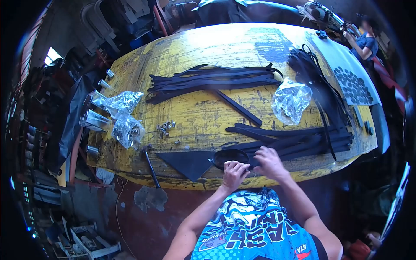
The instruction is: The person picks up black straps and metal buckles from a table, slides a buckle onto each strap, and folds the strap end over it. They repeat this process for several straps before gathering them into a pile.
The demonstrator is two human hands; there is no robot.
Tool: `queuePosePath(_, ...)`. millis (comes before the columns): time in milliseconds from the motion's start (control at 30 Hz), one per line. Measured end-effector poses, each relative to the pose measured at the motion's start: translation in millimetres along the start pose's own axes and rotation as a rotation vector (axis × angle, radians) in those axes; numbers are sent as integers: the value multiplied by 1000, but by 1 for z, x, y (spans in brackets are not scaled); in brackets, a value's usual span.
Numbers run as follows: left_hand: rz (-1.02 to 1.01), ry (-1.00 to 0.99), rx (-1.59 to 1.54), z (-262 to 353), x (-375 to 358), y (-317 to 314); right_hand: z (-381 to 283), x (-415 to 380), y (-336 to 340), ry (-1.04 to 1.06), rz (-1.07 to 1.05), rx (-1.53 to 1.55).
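Two hands work at the near edge of the yellow desk (203, 112). My left hand (234, 172) has its fingers curled onto a dark oval piece (229, 157), likely to steady it. My right hand (269, 161) presses a black strap (299, 145), fingers bent on it. The strap's long axis runs left to right, the far end pointing right.

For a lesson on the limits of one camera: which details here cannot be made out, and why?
Head view only:
- What the left hand pinches: covered by its own fingers.
- Strap end under the right hand: hidden by the palm.
- Small metal pieces and contents of the plastic bags: too small, glare.
- Co-worker's hands at the far table edge: blurred, tiny.
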State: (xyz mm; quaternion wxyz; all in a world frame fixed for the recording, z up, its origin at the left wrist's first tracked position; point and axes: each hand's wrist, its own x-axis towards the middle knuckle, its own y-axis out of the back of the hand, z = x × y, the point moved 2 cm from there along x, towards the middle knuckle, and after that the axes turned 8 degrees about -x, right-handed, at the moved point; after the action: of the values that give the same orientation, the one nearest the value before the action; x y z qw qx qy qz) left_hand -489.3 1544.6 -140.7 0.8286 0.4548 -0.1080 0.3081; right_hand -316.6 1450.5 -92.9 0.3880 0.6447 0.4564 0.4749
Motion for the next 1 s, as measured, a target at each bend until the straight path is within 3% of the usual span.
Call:
queuePosePath(133,-1,106,116,5,-4,27,-10,-6,-53,50,-315,-10)
queuePosePath(300,49,429,292,-54,-51,63,-1,-12,-54,-20,-326,58)
queuePosePath(433,-111,284,98,-91,-63,60,5,-9,-55,-60,-457,77)
queuePosePath(600,-36,336,-14,-86,-49,57,7,-3,-52,-91,-569,146)
queuePosePath(733,-93,336,-43,-94,-56,53,12,-10,-57,-103,-522,186)
queuePosePath(933,64,326,182,-69,-49,39,12,-11,-57,-124,-555,194)
queuePosePath(1000,77,320,129,-76,-54,36,12,-11,-58,-132,-555,204)
